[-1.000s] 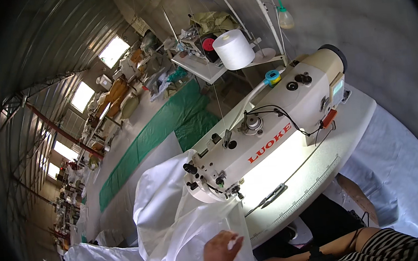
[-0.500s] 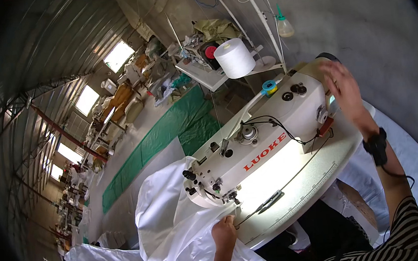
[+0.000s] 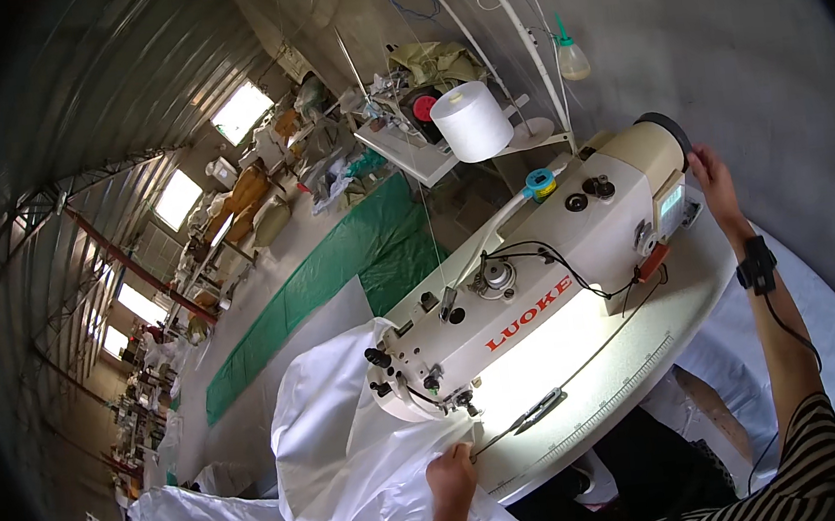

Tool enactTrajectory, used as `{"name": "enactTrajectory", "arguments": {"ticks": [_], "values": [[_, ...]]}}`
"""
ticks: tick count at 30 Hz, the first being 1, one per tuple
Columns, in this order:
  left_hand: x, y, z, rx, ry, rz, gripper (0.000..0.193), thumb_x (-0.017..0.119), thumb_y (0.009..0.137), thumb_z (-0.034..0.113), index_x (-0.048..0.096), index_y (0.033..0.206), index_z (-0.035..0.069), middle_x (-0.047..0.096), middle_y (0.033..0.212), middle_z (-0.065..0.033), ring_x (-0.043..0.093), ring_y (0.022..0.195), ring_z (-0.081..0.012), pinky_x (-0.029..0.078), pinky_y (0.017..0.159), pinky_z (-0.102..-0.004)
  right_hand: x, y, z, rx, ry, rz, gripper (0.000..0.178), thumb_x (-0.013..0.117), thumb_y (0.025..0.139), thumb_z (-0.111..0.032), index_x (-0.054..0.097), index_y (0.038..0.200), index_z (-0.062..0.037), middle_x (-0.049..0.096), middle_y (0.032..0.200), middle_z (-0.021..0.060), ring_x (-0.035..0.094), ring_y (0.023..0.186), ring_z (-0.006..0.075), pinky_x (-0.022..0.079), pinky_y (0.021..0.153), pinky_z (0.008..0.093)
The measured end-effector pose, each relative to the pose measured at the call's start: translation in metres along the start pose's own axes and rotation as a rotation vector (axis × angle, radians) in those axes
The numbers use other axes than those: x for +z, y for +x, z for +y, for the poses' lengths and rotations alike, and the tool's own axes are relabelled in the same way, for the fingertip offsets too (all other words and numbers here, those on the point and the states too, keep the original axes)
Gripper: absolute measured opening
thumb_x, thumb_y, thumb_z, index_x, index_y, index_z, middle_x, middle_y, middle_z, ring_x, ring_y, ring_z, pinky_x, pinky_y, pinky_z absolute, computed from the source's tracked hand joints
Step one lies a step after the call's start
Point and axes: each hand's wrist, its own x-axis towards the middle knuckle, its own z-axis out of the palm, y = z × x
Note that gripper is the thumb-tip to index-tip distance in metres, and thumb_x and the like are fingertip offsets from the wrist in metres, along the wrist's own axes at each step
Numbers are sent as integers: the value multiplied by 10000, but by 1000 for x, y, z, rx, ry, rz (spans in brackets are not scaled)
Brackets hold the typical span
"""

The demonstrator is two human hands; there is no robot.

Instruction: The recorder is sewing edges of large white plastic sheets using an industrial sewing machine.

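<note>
My left hand [image 3: 451,475] pinches the edge of a glossy white fabric [image 3: 357,467] close to the needle area of a white sewing machine [image 3: 541,289]. Over at the machine's right end, the fingers of my right hand [image 3: 716,182] are bent against the rim of the black handwheel [image 3: 668,132]; their tips are partly hidden. Small thread snips [image 3: 538,410] with dark blades lie on the lit machine table [image 3: 600,384], a thin dark cord running beside them. The fabric spreads left from the needle in loose folds.
A big white thread cone [image 3: 471,121] stands behind the machine, near a hanging oil bottle [image 3: 573,59] with a green tip. Green sheeting [image 3: 310,296] covers part of a long surface at the left. Pale fabric [image 3: 816,323] hangs beyond the table's right edge.
My right hand has moved right and down from above the machine's end to the handwheel, uncovering the small lit display. My left hand stays at the fabric by the needle.
</note>
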Motion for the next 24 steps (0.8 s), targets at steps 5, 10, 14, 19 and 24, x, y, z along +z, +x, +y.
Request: {"name": "enactTrajectory", "arguments": {"ticks": [5,10,14,19,24], "values": [[-2,-4,1,32,-75,17,224,611,741,19,720,930,69,687,860,-98,659,697,-333,531,648,-445,-9,-20,1,19,-7,-59,488,454,1076,-394,606,1223,45,673,1195,168,613,1168,230,434,1032,348],[-2,-8,8,17,-107,17,206,626,745,24,725,919,69,666,851,-90,650,691,-319,528,634,-434,-7,44,-37,189,-272,-272,594,453,1056,-485,589,1255,59,649,1219,195,619,1158,247,514,916,366],[-2,-12,14,9,-85,-3,204,629,756,26,733,924,76,676,847,-82,661,698,-308,538,640,-419,15,8,-35,153,3,-17,561,462,1051,-492,620,1195,27,684,1008,166,673,934,226,529,753,340],[-3,-17,19,-24,-189,19,200,644,759,33,745,920,96,685,831,-65,676,690,-285,548,618,-383,3,18,-43,43,-355,19,563,462,1043,-503,669,1030,20,657,721,173,632,545,223,499,545,359],[-5,-36,34,-18,-157,-48,191,659,763,40,748,916,110,694,846,-61,669,647,-286,548,587,-388,-19,59,-56,-34,-488,-248,601,451,1040,-521,657,919,29,621,650,176,591,477,249,480,527,376]]}}
